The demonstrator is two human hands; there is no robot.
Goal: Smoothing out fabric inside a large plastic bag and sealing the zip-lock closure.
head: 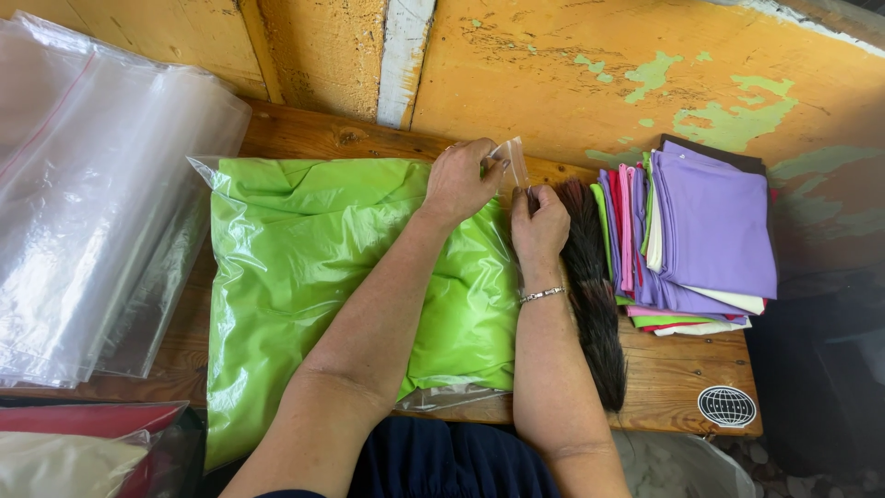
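A clear plastic bag holding folded lime-green fabric [304,277] lies on a wooden bench [682,378]. My left hand [458,178] pinches the bag's clear flap [513,164] at its far right corner. My right hand [540,224], with a silver bracelet on the wrist, presses fingertips on the same flap just below. Both forearms lie across the green bag.
A stack of empty clear plastic bags [83,212] sits at the left. A dark brush [590,286] lies right of the green bag. Folded purple, pink, green and white cloths [701,231] are stacked at the right. A round sticker [726,406] marks the bench corner. Peeling yellow wall behind.
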